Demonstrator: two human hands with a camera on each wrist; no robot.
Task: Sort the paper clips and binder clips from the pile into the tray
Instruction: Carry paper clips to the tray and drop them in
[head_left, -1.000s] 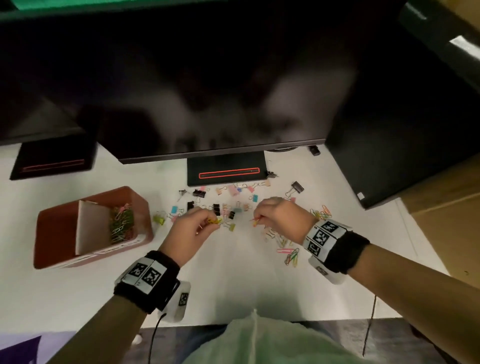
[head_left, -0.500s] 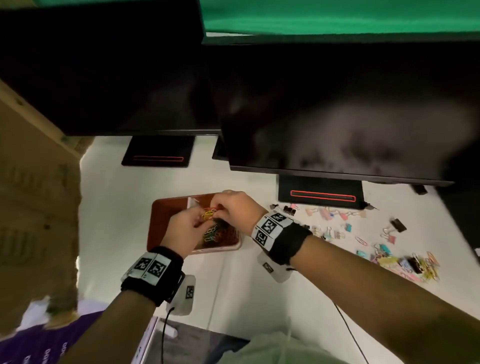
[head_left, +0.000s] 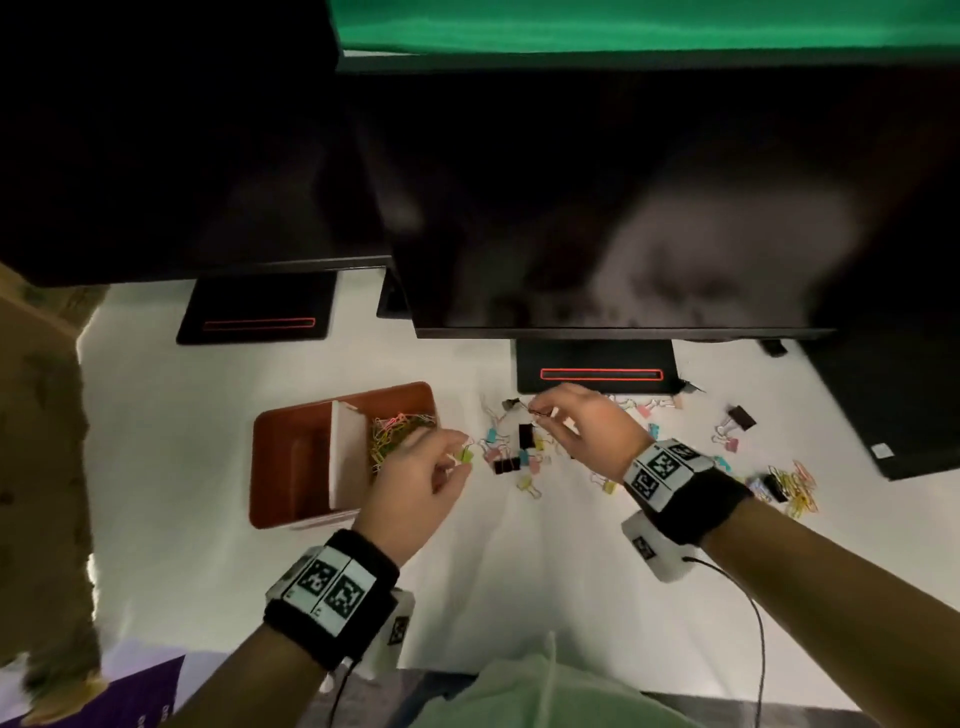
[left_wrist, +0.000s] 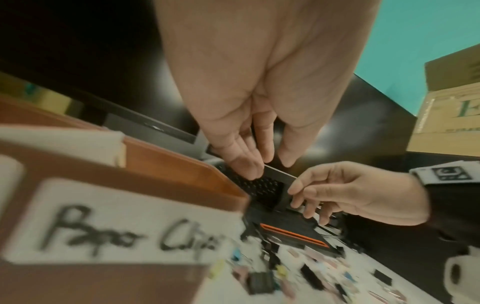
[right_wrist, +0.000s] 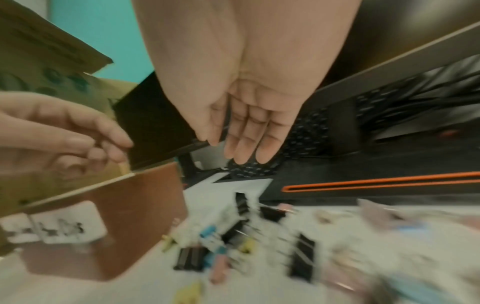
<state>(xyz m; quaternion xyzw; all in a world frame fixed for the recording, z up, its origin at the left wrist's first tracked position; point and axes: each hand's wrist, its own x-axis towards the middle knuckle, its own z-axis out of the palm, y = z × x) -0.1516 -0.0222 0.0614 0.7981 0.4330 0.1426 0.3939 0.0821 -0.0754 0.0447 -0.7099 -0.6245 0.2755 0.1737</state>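
A brown tray (head_left: 291, 467) with a white divider stands left of centre; its right compartment holds colourful paper clips (head_left: 397, 428), and a label on its wall reads "Paper Clips" (left_wrist: 124, 226). Binder clips (head_left: 519, 454) in several colours lie scattered on the white desk to the tray's right. A heap of paper clips (head_left: 795, 488) lies far right. My left hand (head_left: 457, 453) hovers at the tray's right edge above a yellow-green binder clip (head_left: 464, 457), fingers relaxed and holding nothing (left_wrist: 265, 164). My right hand (head_left: 545, 413) hovers over the binder clips, fingers straight and bare (right_wrist: 228, 148).
Two dark monitors hang over the back of the desk on black stands (head_left: 595, 371) (head_left: 257, 322). A cardboard box (head_left: 36, 415) stands at the left and a black case (head_left: 893, 405) at the right. A white mug (left_wrist: 462, 273) shows in the left wrist view.
Both hands have left the tray's paper clip compartment and moved right toward the scattered clips. The paper clips they pinched are gone from their fingers.
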